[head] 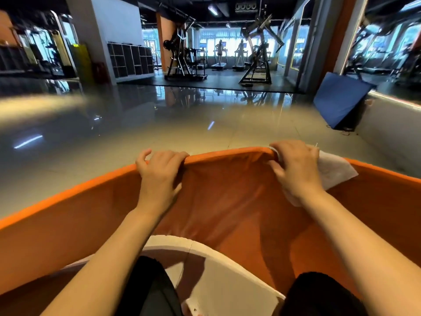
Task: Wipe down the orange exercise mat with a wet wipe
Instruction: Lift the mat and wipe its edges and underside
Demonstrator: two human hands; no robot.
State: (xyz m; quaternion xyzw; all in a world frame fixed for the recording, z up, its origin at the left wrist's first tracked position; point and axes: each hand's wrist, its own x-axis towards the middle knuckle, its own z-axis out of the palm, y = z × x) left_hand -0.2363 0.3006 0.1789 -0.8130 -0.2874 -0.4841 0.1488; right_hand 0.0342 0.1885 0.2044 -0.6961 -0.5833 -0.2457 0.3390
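Two hands grip the raised far edge of the orange exercise mat [227, 201], which spreads across the floor [136, 124] under the person. On the left, the left hand [159, 172] has its fingers curled over the rim. Further right, the right hand [293, 169] grasps the same rim with the wet wipe [335, 169] caught beneath it. No damp streaks show, so how much wiping remains is unclear; judging by the grip, the edge is being handled now.
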